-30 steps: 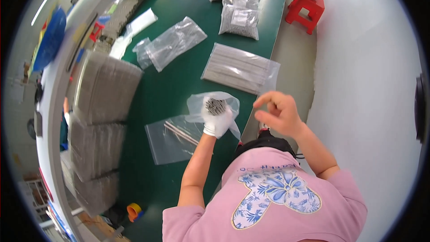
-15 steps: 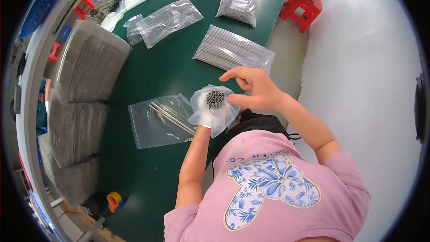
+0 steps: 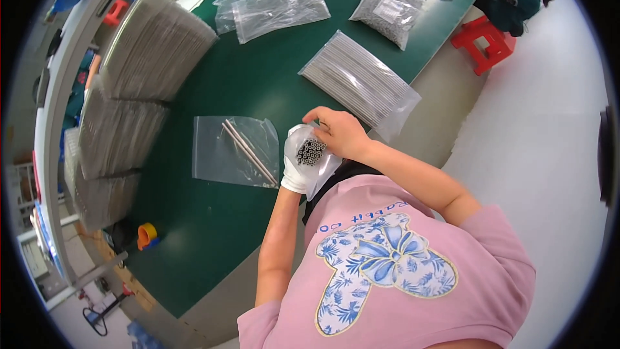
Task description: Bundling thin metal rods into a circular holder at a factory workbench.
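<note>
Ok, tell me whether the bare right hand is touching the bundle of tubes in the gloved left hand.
Touching. The head view shows the right hand with its fingertips resting on the ends of the bundle of tubes, which the gloved left hand grips inside a clear bag.

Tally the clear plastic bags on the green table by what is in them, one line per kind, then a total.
Bags of long thin tubes: 2, the big full one and the flat one with a few tubes
Bags of small grey parts: 1
Bags, contents unclear: 1
Total: 4
</note>
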Motion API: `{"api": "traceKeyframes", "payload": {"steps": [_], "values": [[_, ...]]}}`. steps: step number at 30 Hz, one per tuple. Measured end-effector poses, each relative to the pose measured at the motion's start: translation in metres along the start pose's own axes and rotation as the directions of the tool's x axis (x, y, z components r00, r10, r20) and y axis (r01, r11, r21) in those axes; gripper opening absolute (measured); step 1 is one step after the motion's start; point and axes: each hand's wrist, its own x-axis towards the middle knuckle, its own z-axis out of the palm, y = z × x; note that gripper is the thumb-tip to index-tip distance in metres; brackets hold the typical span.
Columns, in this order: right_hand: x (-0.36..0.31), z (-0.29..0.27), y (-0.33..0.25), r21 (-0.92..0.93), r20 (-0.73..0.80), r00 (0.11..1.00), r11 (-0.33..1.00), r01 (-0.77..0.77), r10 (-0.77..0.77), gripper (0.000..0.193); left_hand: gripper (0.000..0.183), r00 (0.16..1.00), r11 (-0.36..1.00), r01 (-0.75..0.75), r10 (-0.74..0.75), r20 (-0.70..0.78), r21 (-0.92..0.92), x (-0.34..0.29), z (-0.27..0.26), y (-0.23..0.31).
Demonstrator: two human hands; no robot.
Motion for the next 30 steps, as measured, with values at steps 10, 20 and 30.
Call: {"api": "traceKeyframes", "payload": {"steps": [10,20,30], "values": [[0.034,0.0,-0.007,0.152,0.058,0.98,0.971,0.182,-0.192,0.021,0.026,0.953,0.968,0.232,-0.246,-0.178,-0.098,0.007,-0.004,0.04],[0.029,0.016,0.007,0.276,0.118,0.991,0.957,-0.09,0.059,0.019,0.031,0.815,0.981,0.169,-0.194,-0.547,-0.095,-0.011,0.026,0.011],[0.047,-0.027,-0.037,0.405,0.403,0.863,0.905,0.13,-0.304,0.026,0.026,0.925,0.957,0.236,-0.273,-0.263,-0.167,-0.013,0.008,0.017]]}}
